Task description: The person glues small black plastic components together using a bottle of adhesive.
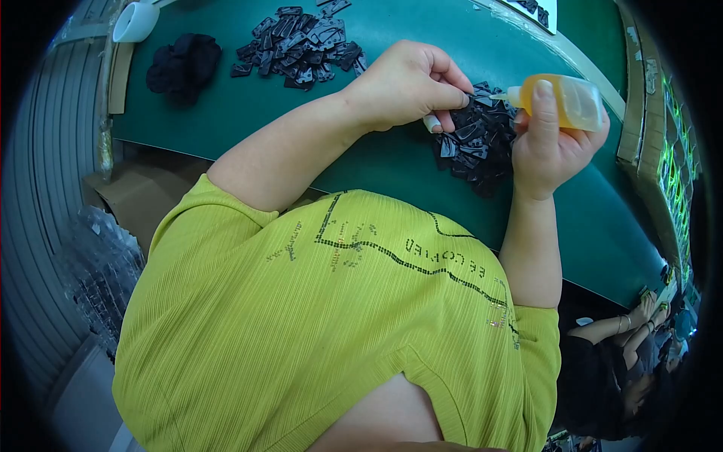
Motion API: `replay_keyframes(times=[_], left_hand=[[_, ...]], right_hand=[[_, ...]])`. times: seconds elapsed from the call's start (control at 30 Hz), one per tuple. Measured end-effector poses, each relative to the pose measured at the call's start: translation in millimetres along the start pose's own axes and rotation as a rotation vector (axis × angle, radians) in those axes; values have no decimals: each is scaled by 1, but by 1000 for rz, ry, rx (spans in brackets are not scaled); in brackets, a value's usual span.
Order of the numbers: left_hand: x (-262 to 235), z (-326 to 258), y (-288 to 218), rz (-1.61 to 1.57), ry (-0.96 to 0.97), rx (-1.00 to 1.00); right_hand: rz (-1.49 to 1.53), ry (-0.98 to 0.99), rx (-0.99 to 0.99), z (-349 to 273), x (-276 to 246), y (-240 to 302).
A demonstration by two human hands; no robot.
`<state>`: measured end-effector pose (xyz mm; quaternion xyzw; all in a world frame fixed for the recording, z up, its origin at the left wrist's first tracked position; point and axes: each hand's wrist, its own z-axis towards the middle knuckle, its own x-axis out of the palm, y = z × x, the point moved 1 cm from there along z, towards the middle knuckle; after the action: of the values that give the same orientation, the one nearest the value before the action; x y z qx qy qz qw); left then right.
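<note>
My right hand [553, 143] is wrapped round a translucent squeeze bottle [576, 104] of amber liquid. The bottle lies tipped on its side, its thin nozzle pointing left at my left fingertips. Closed in a pinch, my left hand [418, 87] holds a small flat black piece [483, 99] close to the nozzle tip; my fingers hide part of it. One left finger wears a white wrap. Just below both hands is a heap of small black flat pieces [476, 143] on the green tabletop [399, 162].
A second pile of black pieces [297, 45] lies at the far left-centre. Beside it are a bunched black cloth [183, 66] and a white tape roll [135, 22]. Cardboard [640, 113] edges the table's right side. At lower right, another person's arms [621, 328] show.
</note>
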<state>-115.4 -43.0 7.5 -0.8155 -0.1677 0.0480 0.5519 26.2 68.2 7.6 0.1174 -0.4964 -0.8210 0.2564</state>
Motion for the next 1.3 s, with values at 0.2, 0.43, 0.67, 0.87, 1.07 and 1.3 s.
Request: replay_keyframes(times=[0.2, 0.43, 0.67, 0.87, 1.07, 1.3], left_hand=[[0, 0, -3, -17, -22, -16], [-2, 0, -2, -31, -23, -17], [0, 0, -2, -18, -31, -15], [0, 2, -1, -18, -28, -15], [-4, 2, -2, -18, -32, -13], [-13, 15, -8, -20, -64, 97]], right_hand=[[192, -6, 158, -1, -3, 3], [151, 101, 181, -7, 3, 4], [133, 125, 178, -8, 2, 3], [106, 130, 167, -9, 3, 2], [80, 61, 163, -5, 6, 4], [405, -187, 384, 17, -11, 3]])
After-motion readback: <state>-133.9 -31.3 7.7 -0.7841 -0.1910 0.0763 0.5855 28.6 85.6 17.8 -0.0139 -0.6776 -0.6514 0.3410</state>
